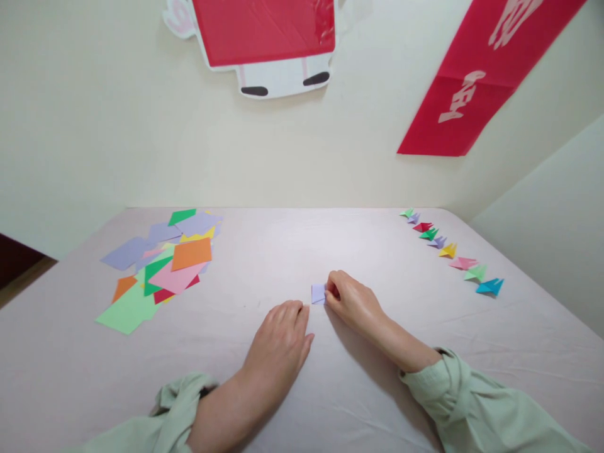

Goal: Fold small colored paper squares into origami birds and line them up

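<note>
Our right hand [355, 301] pinches the paper [318, 294] at 3 o'clock, our left hand [279, 335] rests at its 7 o'clock, palm down, thumb spread

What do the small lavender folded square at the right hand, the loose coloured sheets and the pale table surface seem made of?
Small lavender folded square at the right hand: probably matte paper; thin, with a crease line.
Loose coloured flat sheets: likely matte paper; thin, crisp edges, no glare.
Pale pinkish table surface: perhaps dull cloth; faint wrinkles show.
</note>
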Motion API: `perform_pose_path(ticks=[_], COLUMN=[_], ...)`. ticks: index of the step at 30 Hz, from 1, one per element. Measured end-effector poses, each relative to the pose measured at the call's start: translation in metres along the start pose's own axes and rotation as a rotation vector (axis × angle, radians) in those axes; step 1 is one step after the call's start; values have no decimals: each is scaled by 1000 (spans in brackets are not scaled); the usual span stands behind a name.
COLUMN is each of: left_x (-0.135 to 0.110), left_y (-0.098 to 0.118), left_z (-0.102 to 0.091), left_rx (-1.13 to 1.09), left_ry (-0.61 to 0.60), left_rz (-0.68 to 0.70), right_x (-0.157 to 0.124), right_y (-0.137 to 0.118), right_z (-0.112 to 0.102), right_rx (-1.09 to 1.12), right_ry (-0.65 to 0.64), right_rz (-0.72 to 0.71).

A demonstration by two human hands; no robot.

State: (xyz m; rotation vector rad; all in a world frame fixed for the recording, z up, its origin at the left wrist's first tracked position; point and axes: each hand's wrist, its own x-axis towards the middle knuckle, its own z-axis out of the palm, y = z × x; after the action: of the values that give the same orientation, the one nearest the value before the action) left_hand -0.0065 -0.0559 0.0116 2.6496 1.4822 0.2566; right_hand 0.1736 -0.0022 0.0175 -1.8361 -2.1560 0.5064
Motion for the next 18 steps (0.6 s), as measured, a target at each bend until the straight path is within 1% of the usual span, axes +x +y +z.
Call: perform_pose_path(ticks=[2, 5, 6, 10, 15, 16, 18], left_x=[0, 5, 7, 14, 14, 14, 14], left_y=[-1, -1, -2, -3, -4, -3, -3], left_z=[2, 8, 11, 14, 12, 12, 12], left_rx=[-13, -33, -39, -50, -62, -65, -73], left_ry=[32, 48, 38, -41, -71, -72, -76], left_rz=[8, 84, 108, 98, 81, 78, 77], right_x=[-1, -1, -1, 0, -9, -13, -23], right_y=[1, 1, 1, 2, 9, 9, 7], right_z=[0, 0, 0, -1, -5, -6, -6], right_rx=[-2, 1, 5, 28, 119, 117, 56], right_ry=[2, -2, -4, 4, 23, 24, -25], right_rz=[-4, -4, -1, -8, -116, -140, -186])
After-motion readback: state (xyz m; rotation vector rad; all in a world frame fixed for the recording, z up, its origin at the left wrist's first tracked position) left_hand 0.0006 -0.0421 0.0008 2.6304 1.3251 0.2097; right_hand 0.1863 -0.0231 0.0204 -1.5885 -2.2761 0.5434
